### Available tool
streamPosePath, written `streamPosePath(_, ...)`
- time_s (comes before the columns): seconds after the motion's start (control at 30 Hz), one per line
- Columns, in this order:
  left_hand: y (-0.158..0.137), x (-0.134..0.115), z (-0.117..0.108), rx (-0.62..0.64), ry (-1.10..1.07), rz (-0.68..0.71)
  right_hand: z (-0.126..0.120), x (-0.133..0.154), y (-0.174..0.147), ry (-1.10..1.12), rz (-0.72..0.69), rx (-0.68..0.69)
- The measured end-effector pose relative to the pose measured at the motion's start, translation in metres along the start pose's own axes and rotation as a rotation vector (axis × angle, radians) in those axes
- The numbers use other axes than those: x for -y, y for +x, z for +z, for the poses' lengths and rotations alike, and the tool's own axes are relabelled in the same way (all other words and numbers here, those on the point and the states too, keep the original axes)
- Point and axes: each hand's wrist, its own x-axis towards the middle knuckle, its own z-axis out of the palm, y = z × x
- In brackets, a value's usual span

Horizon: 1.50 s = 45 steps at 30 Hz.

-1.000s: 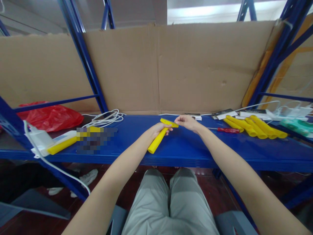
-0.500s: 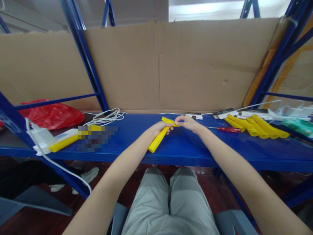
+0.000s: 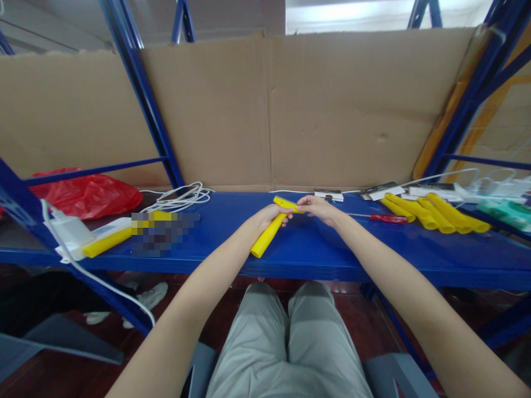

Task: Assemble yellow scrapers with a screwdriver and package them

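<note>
A yellow T-shaped tool (image 3: 267,236) with a round tube handle and a flat crosspiece is held over the blue shelf. My left hand (image 3: 274,216) is closed around it where handle and crosspiece meet, the handle slanting toward me. At the crosspiece's right end my right hand (image 3: 314,206) pinches with thumb and fingertips; whether a small part is also between them is too small to tell. Right of that hand lies a screwdriver (image 3: 388,219) with a red handle, its shaft pointing left.
Several yellow tubes (image 3: 435,214) lie at the right, near small black-and-white packets (image 3: 384,191). To the left are a coiled white cable (image 3: 186,197), a red plastic bag (image 3: 89,193) and another yellow tube (image 3: 107,242) by a white power strip. Cardboard (image 3: 332,110) walls the back.
The fingers of my right hand have shifted slightly at the crosspiece's end. The yellow T-shaped tool and my left hand stay nearly in place.
</note>
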Motion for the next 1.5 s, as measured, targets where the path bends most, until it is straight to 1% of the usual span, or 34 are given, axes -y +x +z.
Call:
streamPosePath(0.13, -0.0022, -0.0005, 0.0018, -0.002, -0.003, -0.006, 0.0007, -0.0002, 0.0001, 0.062, 0.071, 0.010)
streamPosePath(0.27, -0.0037, -0.0010, 0.0035, 0.003, -0.009, -0.014, 0.0008, -0.0034, 0.0029, 0.156, 0.055, 0.053)
streamPosePath(0.43, -0.0052, -0.0022, 0.0059, -0.005, -0.012, 0.006, 0.0017, -0.0031, 0.0043, 0.204, 0.024, 0.063)
streamPosePath(0.63, -0.0054, -0.0032, 0.0070, -0.016, -0.027, -0.003, 0.0017, 0.0003, 0.0003, 0.284, 0.036, 0.088)
streamPosePath(0.73, -0.0058, -0.0027, 0.0073, -0.014, -0.036, -0.007, 0.0021, 0.0014, -0.0015, 0.273, 0.049, 0.087)
streamPosePath(0.87, -0.0073, -0.0031, 0.0076, -0.034, -0.014, -0.027, 0.0033, 0.0006, -0.0009, 0.220, 0.054, 0.045)
streamPosePath(0.97, -0.0070, -0.0032, 0.0063, -0.036, -0.010, -0.018, 0.0041, -0.0027, 0.0009, 0.191, 0.047, 0.022)
streamPosePath(1.2, -0.0053, -0.0012, 0.0034, -0.046, 0.033, -0.023, 0.0050, -0.0073, 0.0016, 0.168, 0.059, 0.026)
streamPosePath(1.37, -0.0077, -0.0017, 0.0061, -0.056, 0.067, 0.008, 0.0037, -0.0038, -0.0028, 0.136, 0.069, 0.018)
streamPosePath(1.5, -0.0099, -0.0027, 0.0094, -0.075, 0.082, 0.005, 0.0026, -0.0060, -0.0034, 0.140, 0.067, 0.032)
